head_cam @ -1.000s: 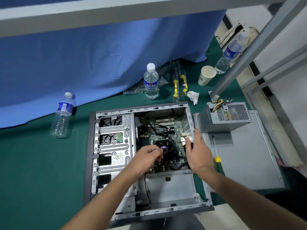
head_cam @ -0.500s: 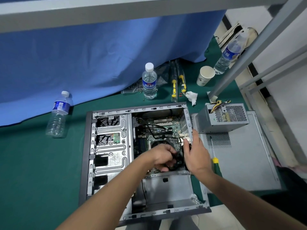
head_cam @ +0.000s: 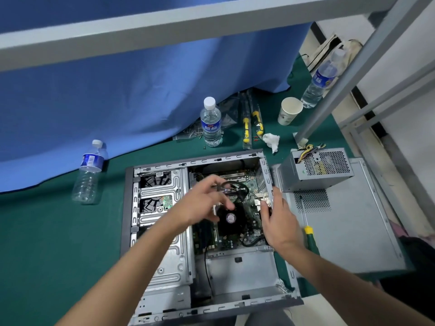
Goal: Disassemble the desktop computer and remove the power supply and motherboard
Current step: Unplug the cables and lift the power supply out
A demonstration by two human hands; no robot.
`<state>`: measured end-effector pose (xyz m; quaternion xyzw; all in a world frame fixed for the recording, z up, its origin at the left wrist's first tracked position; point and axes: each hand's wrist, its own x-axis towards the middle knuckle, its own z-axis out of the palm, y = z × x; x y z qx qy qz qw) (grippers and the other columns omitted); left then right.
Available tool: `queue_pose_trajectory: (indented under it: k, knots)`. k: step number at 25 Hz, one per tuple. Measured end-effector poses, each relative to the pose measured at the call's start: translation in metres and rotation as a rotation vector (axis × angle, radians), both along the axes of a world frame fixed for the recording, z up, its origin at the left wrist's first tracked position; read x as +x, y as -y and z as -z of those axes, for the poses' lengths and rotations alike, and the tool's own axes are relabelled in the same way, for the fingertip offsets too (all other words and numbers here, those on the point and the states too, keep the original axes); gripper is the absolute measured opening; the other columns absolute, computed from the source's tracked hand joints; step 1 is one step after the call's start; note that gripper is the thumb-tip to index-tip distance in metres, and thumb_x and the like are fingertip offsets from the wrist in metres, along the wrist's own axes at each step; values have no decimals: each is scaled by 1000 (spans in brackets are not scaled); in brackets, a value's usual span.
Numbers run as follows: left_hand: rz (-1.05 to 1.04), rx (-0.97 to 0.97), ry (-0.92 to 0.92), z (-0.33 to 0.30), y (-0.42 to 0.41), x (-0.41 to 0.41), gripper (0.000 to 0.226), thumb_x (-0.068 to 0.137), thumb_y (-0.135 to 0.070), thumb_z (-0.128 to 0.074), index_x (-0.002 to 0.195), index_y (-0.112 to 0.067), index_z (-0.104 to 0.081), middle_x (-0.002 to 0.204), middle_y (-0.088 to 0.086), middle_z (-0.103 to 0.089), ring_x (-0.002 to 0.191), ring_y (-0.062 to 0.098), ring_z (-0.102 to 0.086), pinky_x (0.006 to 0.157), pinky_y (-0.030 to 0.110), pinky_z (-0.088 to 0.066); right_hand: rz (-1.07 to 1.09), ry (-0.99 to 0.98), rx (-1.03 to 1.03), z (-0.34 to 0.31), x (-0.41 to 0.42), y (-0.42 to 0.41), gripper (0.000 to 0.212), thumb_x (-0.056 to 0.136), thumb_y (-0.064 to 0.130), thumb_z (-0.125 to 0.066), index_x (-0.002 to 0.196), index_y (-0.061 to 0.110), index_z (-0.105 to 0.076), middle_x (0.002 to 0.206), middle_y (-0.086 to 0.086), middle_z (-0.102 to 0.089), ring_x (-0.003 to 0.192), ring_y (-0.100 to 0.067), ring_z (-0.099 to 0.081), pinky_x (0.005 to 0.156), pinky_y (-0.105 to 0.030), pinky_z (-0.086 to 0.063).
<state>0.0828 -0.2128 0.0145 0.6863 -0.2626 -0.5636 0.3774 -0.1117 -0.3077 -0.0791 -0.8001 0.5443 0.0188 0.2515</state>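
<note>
Left hand [head_cam: 202,203] over motherboard [head_cam: 244,222], fingers loosely spread, empty. Right hand [head_cam: 280,222] grips case [head_cam: 162,231] wall at 3 o'clock. Power supply [head_cam: 315,170] lies outside.

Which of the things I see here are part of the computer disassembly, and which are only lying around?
Part of the job:
- open grey metal computer case
- green motherboard
- grey boxy power supply, already out
- green-handled screwdriver
- left hand, right hand

Lying about:
- three clear plastic water bottles
- white paper cup
- crumpled white tissue
</note>
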Motion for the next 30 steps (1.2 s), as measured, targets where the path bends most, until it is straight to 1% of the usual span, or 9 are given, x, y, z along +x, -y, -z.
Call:
queue_pose_trajectory:
  k: [5,8,15,18,20,22,25,27,30]
  knots:
    - [-243,90,51,-17,3,44,20,103,-30,-46,95,-13,-51,92,5,-74,91,16,-73,56,31,-55,-5,-10,19,0,1,0,54,100,51,-25,148,30,-14,145,-9,-45,94,-29,-66,75,-47,-58]
    - [-190,64,318,-16,-3,62,35,101,-42,-48,89,-11,-59,82,3,-72,70,9,-71,48,28,-54,-3,-6,15,1,1,0,54,100,50,-26,148,29,-14,140,-8,-49,92,-28,-66,77,-47,-57]
    - [-350,73,400,-3,-17,105,33,96,0,-39,98,-27,-58,73,1,-71,63,11,-69,71,36,-50,-3,3,21,0,1,-1,54,100,50,-26,148,29,-14,141,-7,-49,95,-29,-65,79,-50,-56]
    - [-349,34,406,-12,-8,109,50,87,12,-36,80,-32,-60,72,-2,-64,66,19,-64,70,41,-47,-5,4,20,0,1,0,54,100,49,-26,148,28,-15,141,-8,-48,94,-29,-65,77,-50,-57]
    - [-299,36,460,-15,3,112,33,86,2,-40,71,-23,-55,71,0,-58,73,23,-60,76,47,-52,-7,8,17,1,0,0,53,100,49,-26,148,29,-15,137,-8,-50,89,-28,-65,74,-49,-58]
    - [-263,61,395,-21,9,110,9,81,-25,-52,75,-18,-49,75,3,-57,77,24,-63,81,46,-53,-5,11,21,0,0,0,53,100,49,-26,147,29,-15,133,-8,-52,87,-27,-65,73,-49,-58]
    - [-316,26,293,-22,10,105,38,81,-50,-70,72,-17,-53,73,1,-62,75,15,-67,77,35,-55,-2,14,29,0,0,0,52,100,48,-27,147,29,-15,134,-8,-52,90,-28,-65,75,-49,-57]
    - [-421,-83,205,-19,13,98,30,90,-35,-69,72,-15,-56,83,6,-67,86,18,-67,80,32,-55,1,11,32,-1,1,0,53,100,49,-27,148,29,-14,139,-10,-49,92,-29,-66,76,-50,-58]
    - [-592,-268,-235,-24,18,82,10,96,-12,-56,89,-8,-61,102,9,-74,96,27,-71,81,33,-59,0,9,32,0,1,0,54,100,49,-27,149,28,-14,143,-11,-46,96,-30,-65,79,-50,-57]
